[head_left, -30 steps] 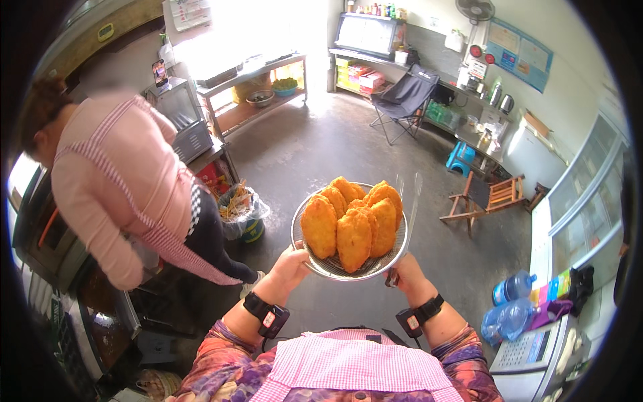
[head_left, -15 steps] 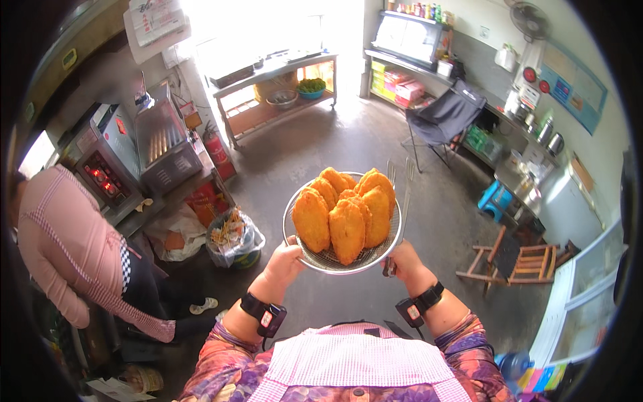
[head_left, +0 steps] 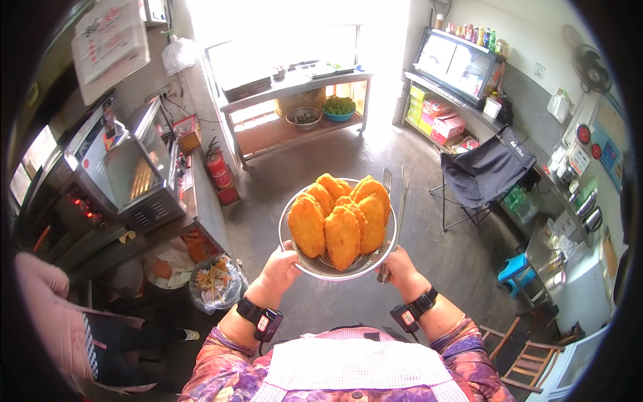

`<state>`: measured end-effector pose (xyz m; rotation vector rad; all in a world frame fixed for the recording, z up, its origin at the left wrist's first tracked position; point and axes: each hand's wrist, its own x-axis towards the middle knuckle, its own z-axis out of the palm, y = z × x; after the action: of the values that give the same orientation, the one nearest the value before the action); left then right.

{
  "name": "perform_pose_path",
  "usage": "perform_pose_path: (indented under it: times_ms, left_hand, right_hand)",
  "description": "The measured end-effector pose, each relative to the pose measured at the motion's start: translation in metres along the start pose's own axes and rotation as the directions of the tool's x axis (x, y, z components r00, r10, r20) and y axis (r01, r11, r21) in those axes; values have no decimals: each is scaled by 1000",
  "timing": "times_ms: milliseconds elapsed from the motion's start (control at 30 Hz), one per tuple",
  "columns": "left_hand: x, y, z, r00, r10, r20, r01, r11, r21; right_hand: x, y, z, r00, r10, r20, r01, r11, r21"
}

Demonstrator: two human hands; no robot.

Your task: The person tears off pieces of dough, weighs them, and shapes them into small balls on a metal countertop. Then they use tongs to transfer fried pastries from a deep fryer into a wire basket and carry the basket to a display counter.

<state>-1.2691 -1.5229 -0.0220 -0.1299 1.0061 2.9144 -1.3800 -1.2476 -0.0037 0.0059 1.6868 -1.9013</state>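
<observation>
Both my hands carry a round metal mesh basket point(head_left: 323, 271) in front of my body. Several golden-brown, breaded fried cutlets point(head_left: 342, 238) stand heaped in it, some leaning on others. My left hand point(head_left: 280, 269) is closed on the rim at the basket's lower left, thumb on top. At the lower right, my right hand point(head_left: 402, 266) grips the rim together with metal tongs point(head_left: 402, 204). The tongs' two arms point away from me along the basket's right side, tips apart. Part of the right hand's fingers is hidden behind the rim.
Far ahead stands a metal table point(head_left: 295, 89) with bowls on its lower shelf. A folding chair point(head_left: 485, 171) and a display cabinet point(head_left: 455, 63) are at right. To the left are cooking machines point(head_left: 144, 161), a fire extinguisher point(head_left: 218, 167), a lined bin point(head_left: 218, 285) and a co-worker point(head_left: 50, 315).
The room has shifted in view: the far table and folding chair look nearer, and the co-worker sits lower at left. Both hands still hold the basket, with the tongs in the right.
</observation>
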Motion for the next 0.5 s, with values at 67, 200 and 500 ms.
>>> perform_pose_path:
  times_ms: [67,200,500]
  left_hand:
    - [56,12,7,1000,7,1,-7,1000,-10]
    - [173,28,14,998,-58,-20,58,998,-8]
    - [421,63,-8,993,24,-112,-30,998,-49]
  right_hand:
    - [44,-32,-18,1000,-9,19,8,1000,27]
    - [139,-86,-57,1000,19,-3,-19,1000,8]
    - [398,-185,-120,998,28,53,-28,1000,-7]
